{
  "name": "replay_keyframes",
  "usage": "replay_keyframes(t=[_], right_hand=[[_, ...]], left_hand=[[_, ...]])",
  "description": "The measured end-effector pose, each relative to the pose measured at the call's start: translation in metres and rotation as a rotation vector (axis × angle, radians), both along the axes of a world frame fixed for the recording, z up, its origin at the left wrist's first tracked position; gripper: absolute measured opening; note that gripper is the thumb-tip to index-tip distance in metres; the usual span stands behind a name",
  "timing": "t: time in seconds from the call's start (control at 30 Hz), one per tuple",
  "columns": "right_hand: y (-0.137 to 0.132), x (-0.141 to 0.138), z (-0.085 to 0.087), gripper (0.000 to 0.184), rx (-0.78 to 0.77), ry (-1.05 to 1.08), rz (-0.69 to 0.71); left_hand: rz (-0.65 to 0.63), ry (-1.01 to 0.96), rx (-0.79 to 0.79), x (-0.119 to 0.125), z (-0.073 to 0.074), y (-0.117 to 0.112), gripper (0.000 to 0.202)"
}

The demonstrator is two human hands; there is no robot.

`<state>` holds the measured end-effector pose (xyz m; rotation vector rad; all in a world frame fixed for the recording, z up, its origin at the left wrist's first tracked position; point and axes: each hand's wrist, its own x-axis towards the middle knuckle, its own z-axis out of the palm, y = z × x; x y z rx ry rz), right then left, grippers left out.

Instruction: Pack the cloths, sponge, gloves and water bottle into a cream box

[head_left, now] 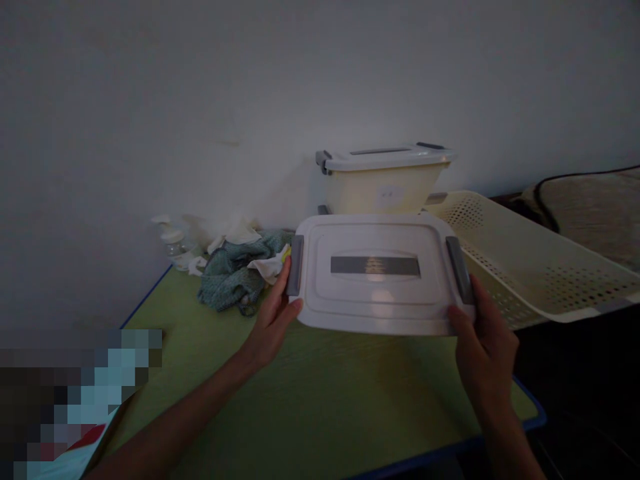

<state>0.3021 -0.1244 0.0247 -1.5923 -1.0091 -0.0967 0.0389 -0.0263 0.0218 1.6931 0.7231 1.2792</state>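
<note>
A white storage box lid with a grey centre strip and grey side latches is tilted up toward me over the table. Whether a box body is attached behind it is hidden. My left hand grips its left edge, thumb on the near corner and fingers by the latch. At the right edge my right hand holds it the same way, thumb on top. Just behind stands a cream storage box with its white lid on, raised on something with grey latches that is mostly hidden.
The green table has a blue edge. Left of the lid lie a crumpled grey-green cloth, white tissues and a clear pump bottle. A cream perforated basket sits right, by a beige cushion. Pixelated items fill the lower left.
</note>
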Motion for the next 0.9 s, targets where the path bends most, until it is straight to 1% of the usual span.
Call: replay_keyframes(t=[0.13,0.27,0.5,0.63,0.9], right_hand=[[-0.002,0.001,-0.002,0.060,-0.025,-0.034,-0.005],[-0.003,0.003,-0.004,0.060,-0.027,-0.046,0.002],[-0.006,-0.004,-0.004,0.064,0.024,0.073,0.012],[-0.008,-0.005,-0.003,0.061,0.026,0.087,0.030],[-0.007,-0.004,-0.003,0.064,0.015,0.160,0.027]], left_hand=[[0.004,0.029,0.064,0.001,-0.002,0.002,0.065],[-0.008,0.032,0.101,0.001,-0.007,0.001,0.068],[-0.024,0.041,0.091,0.002,-0.012,-0.002,0.075],[-0.021,0.045,0.080,0.002,-0.011,-0.007,0.075],[-0.006,0.085,0.076,0.002,-0.009,-0.010,0.076]])
